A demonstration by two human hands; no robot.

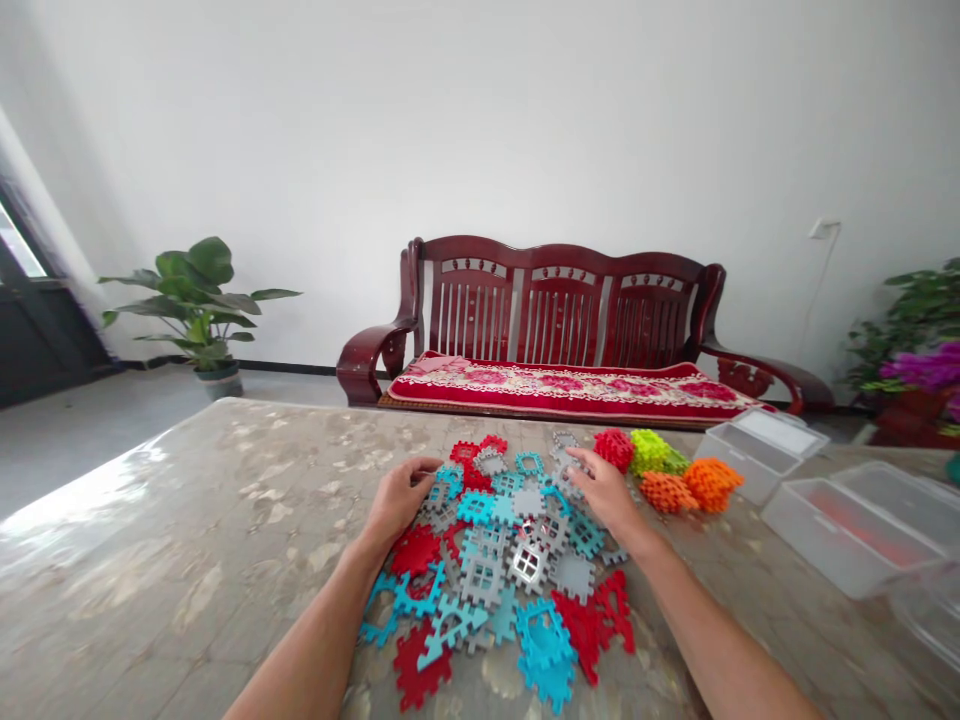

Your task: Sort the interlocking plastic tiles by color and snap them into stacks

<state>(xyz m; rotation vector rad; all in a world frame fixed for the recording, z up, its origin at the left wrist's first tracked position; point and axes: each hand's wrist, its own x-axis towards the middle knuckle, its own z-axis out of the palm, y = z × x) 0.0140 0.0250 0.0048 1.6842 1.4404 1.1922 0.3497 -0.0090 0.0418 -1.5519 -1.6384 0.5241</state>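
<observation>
Many flat pieces overlap between the left hand and right hand; whether fingers clamp any, I can't tell; sideways pushing could scatter them.

Wall white; floor grey. Dark-red wooden settee carries a floral cover. Potted plant stands left. Tabletop shows glare.

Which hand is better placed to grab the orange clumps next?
Probably your right hand: it is at the right side of the tile pile, nearer the orange clumps; your left hand is at the opposite side.
</observation>
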